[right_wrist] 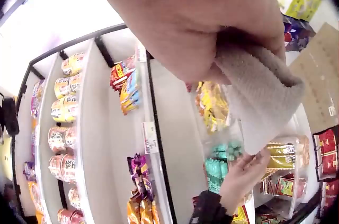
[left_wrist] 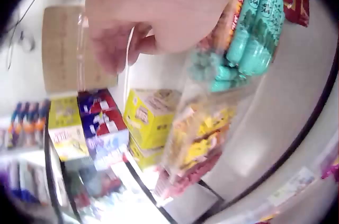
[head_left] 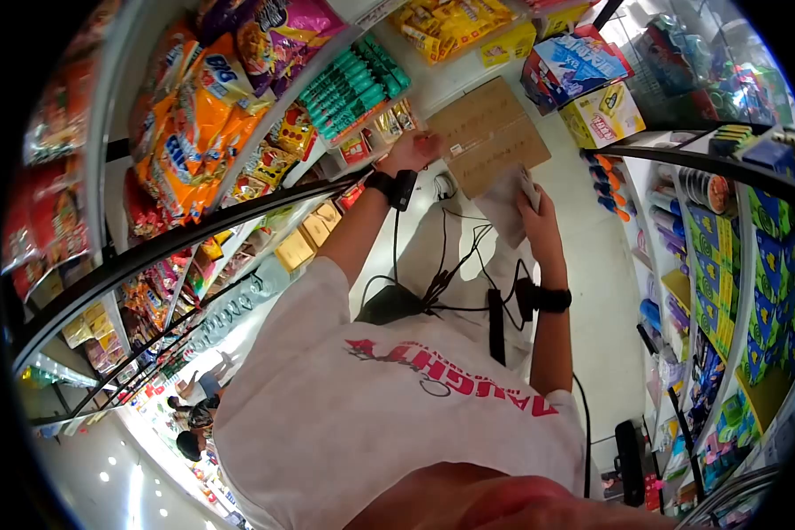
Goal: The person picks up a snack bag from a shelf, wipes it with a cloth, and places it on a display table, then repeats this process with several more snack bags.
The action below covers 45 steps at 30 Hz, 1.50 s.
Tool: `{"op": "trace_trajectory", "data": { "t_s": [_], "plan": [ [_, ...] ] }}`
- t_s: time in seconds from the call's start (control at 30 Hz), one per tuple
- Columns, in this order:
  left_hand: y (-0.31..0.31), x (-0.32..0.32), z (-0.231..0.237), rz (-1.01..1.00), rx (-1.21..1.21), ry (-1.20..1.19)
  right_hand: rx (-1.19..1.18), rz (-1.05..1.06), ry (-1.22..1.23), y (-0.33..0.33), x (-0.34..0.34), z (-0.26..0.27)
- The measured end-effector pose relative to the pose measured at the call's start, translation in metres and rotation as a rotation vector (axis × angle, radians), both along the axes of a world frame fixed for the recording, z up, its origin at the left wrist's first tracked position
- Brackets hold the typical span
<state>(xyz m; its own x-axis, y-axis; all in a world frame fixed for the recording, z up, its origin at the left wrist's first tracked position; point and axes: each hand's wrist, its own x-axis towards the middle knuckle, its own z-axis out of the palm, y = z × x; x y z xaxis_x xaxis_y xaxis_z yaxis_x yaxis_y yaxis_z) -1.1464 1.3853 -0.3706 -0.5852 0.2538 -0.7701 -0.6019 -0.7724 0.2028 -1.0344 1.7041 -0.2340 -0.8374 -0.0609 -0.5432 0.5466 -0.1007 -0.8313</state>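
In the head view, the right hand (head_left: 539, 225) grips a grey cloth (head_left: 505, 205) that hangs from it in folds. The right wrist view shows that hand (right_wrist: 212, 28) curled round the bunched cloth (right_wrist: 259, 94). At the shelf edge, the left hand (head_left: 412, 150) is beside clear bins of teal-wrapped packets (head_left: 353, 88). Its fingers are loosely bent in the left wrist view, where the hand (left_wrist: 153, 17) is next to the teal packets (left_wrist: 257, 28); whether it touches the bin edge is unclear. No item shows in it.
A flat cardboard piece (head_left: 486, 132) lies beyond the hands. Snack bags (head_left: 199, 124) fill shelves at left; boxes (head_left: 579, 66) stand at upper right, with more stocked shelves (head_left: 715, 283) below. Black cables (head_left: 450, 283) hang before the body. Other people (head_left: 199, 424) appear at lower left.
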Motion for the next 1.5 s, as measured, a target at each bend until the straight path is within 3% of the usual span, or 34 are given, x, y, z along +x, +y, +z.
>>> {"op": "trace_trajectory", "data": {
  "t_s": [0.1, 0.13, 0.2, 0.3, 0.37, 0.4, 0.43, 0.5, 0.57, 0.63, 0.7, 0.77, 0.8, 0.9, 1.0, 1.1, 1.17, 1.23, 1.33, 1.4, 1.5],
  "plan": [
    [-0.062, 0.003, -0.131, 0.074, -0.317, -0.048, -0.041, -0.131, -0.081, -0.02, 0.015, -0.013],
    [-0.054, 0.001, -0.112, 0.016, -0.571, -0.093, -0.018, -0.156, -0.114, -0.028, 0.018, -0.006],
    [-0.054, 0.0, -0.106, -0.068, -0.857, -0.113, -0.002, -0.191, -0.161, -0.038, 0.027, -0.017],
    [-0.053, 0.005, -0.102, -0.152, -1.039, -0.029, -0.027, -0.211, -0.22, -0.044, 0.044, -0.039],
    [-0.057, 0.016, -0.102, -0.209, -0.873, 0.107, -0.054, -0.227, -0.282, -0.05, 0.045, -0.028],
    [-0.065, 0.031, -0.109, -0.242, -0.64, 0.192, -0.04, -0.241, -0.284, -0.053, 0.049, -0.027],
    [-0.058, 0.044, -0.08, -0.418, -0.555, 0.252, -0.026, -0.254, -0.283, -0.054, 0.051, -0.025],
    [-0.052, 0.07, -0.039, -0.439, -0.171, 0.136, -0.001, -0.261, -0.272, -0.052, 0.051, -0.024],
    [-0.049, 0.081, 0.043, -0.711, -0.193, 0.344, 0.019, -0.253, -0.271, -0.047, 0.052, -0.023],
    [-0.06, 0.09, 0.095, -0.922, -0.384, 0.301, -0.01, -0.246, -0.274, -0.04, 0.048, -0.016],
    [-0.078, 0.086, 0.145, -1.031, -0.456, 0.171, -0.043, -0.26, -0.251, -0.035, 0.046, -0.016],
    [-0.107, 0.077, 0.165, -1.067, -0.543, 0.206, -0.071, -0.298, -0.204, -0.03, 0.046, -0.02],
    [-0.123, 0.069, 0.162, -1.108, -0.624, 0.289, -0.084, -0.276, -0.196, -0.027, 0.045, -0.021],
    [-0.132, 0.049, 0.139, -0.855, -0.813, 0.282, -0.059, -0.256, -0.221, -0.021, 0.041, -0.019],
    [-0.135, 0.039, 0.096, -0.728, -0.501, 0.336, -0.141, -0.309, -0.213, -0.016, 0.039, -0.013],
    [-0.117, 0.027, 0.03, -0.708, -0.387, 0.246, -0.119, -0.319, -0.238, -0.009, 0.042, -0.016],
    [-0.072, 0.02, 0.031, -0.773, -0.561, 0.349, -0.12, -0.335, -0.238, -0.005, 0.048, -0.023],
    [-0.017, 0.006, 0.063, -0.837, -0.642, 0.456, -0.117, -0.345, -0.245, 0.001, 0.053, -0.024],
    [0.061, -0.002, 0.156, -0.888, -0.634, 0.653, -0.117, -0.363, -0.22, 0.009, 0.052, -0.013],
    [0.094, 0.001, 0.226, -0.846, -0.679, 0.785, -0.116, -0.37, -0.146, 0.017, 0.045, 0.001],
    [0.095, -0.004, 0.325, -0.907, -0.839, 1.033, -0.118, -0.421, -0.016, 0.026, 0.03, 0.035]
  ]
}}
